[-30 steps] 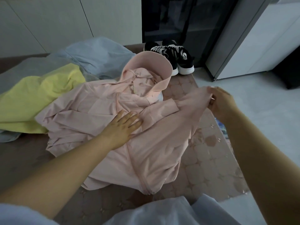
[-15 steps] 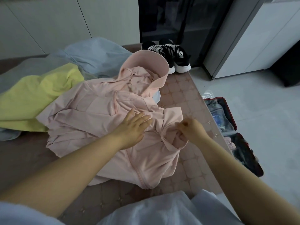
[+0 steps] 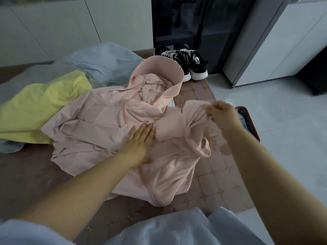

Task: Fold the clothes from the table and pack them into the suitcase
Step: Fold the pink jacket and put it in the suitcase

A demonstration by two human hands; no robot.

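A pink hooded jacket (image 3: pixel 99 131) lies spread on the brown patterned table (image 3: pixel 217 175), hood toward the far edge. My left hand (image 3: pixel 139 138) presses flat on the jacket's middle with straight fingers. My right hand (image 3: pixel 221 114) pinches the jacket's right sleeve (image 3: pixel 192 121) and holds it lifted above the table's right side. Beyond that hand, on the floor, a red-rimmed suitcase (image 3: pixel 247 117) shows only part of its edge; my right arm hides most of it.
A yellow garment (image 3: pixel 40 103) and a grey-blue garment (image 3: pixel 106 61) lie at the table's left and back. A pair of black sneakers (image 3: pixel 191 62) stands on the floor past the far edge, before a dark cabinet (image 3: pixel 194 23). White tiled floor lies to the right.
My right hand, which had brought the sleeve in over the jacket, has lifted it up and out to the right again. My left hand stays pressed on the jacket's middle.
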